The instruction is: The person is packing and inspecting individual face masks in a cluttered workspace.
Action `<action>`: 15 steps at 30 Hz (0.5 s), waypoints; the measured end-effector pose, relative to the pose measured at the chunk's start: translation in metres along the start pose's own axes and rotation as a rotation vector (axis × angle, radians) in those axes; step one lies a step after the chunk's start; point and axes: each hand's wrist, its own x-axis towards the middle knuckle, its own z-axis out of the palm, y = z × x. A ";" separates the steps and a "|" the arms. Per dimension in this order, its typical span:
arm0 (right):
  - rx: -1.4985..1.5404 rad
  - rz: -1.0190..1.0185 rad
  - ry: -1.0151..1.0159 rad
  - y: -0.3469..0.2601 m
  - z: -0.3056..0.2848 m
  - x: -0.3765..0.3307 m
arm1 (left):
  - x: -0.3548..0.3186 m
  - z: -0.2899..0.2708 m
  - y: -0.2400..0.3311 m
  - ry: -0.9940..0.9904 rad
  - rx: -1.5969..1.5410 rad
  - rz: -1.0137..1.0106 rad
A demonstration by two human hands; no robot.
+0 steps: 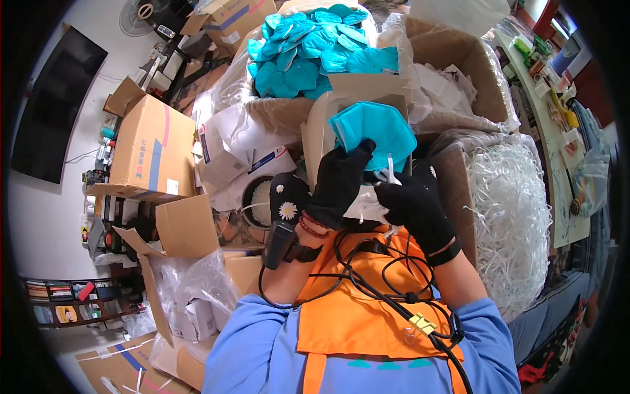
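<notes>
My left hand (340, 185), in a black glove, is closed on teal face masks (380, 128), which look like a small flat stack. The thumb presses on their near side. Just to the right, my right hand (420, 211), also gloved in black, pinches white elastic straps (391, 167) close to the masks' lower edge. More white straps (366, 209) hang between the two hands over my lap. Behind the masks an open white carton (319, 131) stands with its flap up. The fingertips of my right hand are partly hidden by the straps.
A plastic-lined box heaped with teal masks (308, 49) stands ahead. On the right, a carton of white straps (508, 210) sits below a box of white pieces (446, 85). Cardboard boxes (151, 144) line the left. Black cables (374, 279) cross my orange apron.
</notes>
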 end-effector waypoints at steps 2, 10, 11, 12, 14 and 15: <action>0.017 -0.122 -0.025 0.020 -0.006 0.011 | -0.003 -0.001 0.000 0.037 -0.314 -0.209; 0.371 -0.584 0.094 0.018 -0.056 0.037 | -0.053 0.039 0.007 -0.015 0.409 0.291; 0.367 -0.569 0.091 0.012 -0.058 0.031 | -0.053 0.038 0.015 -0.020 -0.057 -0.097; -0.076 -0.674 0.338 0.003 -0.061 0.026 | -0.050 0.028 0.028 -0.001 -0.516 -0.479; -0.998 -0.812 0.821 -0.004 -0.085 0.018 | -0.075 0.015 0.041 0.215 -0.213 -0.131; -1.188 -0.734 0.777 -0.012 -0.197 0.024 | -0.079 0.013 0.036 0.331 -0.259 -0.133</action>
